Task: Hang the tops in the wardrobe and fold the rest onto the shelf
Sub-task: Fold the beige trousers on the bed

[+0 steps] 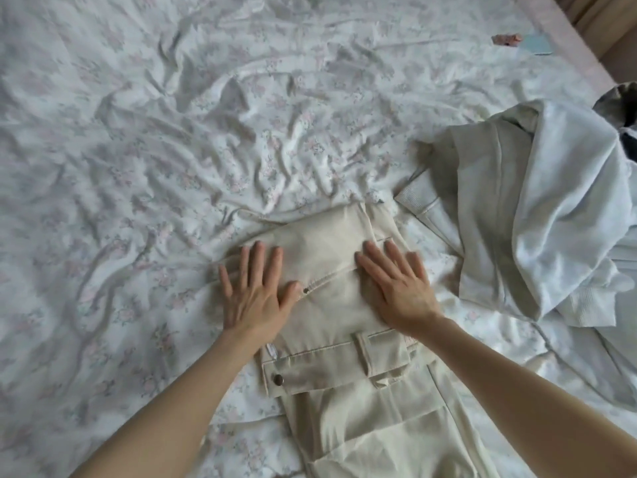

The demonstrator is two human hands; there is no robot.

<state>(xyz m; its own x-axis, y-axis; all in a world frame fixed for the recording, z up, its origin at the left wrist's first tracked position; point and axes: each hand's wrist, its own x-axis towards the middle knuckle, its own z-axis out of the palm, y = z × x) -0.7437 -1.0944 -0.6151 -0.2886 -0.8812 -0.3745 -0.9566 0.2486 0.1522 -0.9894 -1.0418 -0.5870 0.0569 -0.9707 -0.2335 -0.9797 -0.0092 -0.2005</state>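
I can read no text, brand, number or sign from here. A small white tag pokes out of the cream trousers just below my left hand, but it is too small and blurred for me to make out any print on it.

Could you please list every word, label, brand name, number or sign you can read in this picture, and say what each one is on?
There is no readable text here.
A small white tag at the waistband of the cream trousers: too small and blurred to read.
The pale blue card and the pink item on the floral bed sheet: no lettering can be made out.
The metal snap button: nothing legible.
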